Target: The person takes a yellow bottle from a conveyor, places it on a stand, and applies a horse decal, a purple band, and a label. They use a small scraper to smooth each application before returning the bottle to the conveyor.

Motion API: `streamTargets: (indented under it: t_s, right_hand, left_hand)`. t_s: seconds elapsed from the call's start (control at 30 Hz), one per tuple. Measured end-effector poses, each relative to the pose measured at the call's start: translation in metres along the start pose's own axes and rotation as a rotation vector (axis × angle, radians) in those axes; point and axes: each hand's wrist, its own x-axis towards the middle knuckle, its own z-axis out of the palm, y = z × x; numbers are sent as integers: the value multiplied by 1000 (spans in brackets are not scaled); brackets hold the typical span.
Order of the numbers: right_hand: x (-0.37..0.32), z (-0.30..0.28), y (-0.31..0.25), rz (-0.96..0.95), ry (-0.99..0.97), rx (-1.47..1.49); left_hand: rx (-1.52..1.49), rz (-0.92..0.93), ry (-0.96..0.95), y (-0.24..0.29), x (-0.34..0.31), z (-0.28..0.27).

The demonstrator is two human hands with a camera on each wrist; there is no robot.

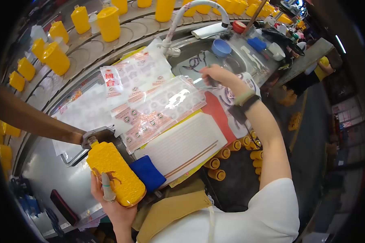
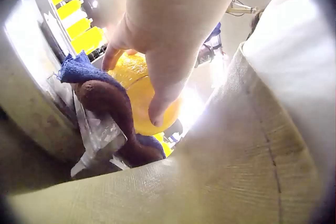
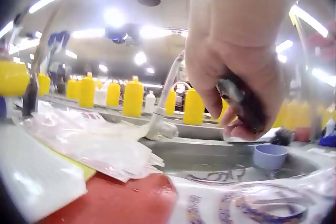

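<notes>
In the head view, your left hand point(image 1: 117, 207) grips the yellow bottle point(image 1: 123, 164) at eight o'clock, blue cloth point(image 1: 148, 173) on its three-o'clock side. At one o'clock, by the sink point(image 3: 199, 153), your right hand point(image 1: 215, 75) has its fingers curled round a dark object point(image 3: 244, 100), unclear what.

Right hand point(image 3: 231, 58) gripping dark object point(image 3: 252, 108), blue bowl point(image 3: 270, 157) in sink point(image 3: 210, 153)

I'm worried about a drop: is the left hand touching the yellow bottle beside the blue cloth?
Touching. The head view shows the left hand holding the yellow bottle, its thumb lying across the bottle's front.
</notes>
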Motion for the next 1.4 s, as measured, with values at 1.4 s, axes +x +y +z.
streamTargets:
  t_s: [1.4]
  right_hand:
    - [-242, -71, 13, 450, 175, 421]
  left_hand:
    - [-206, 38, 52, -17, -2, 5]
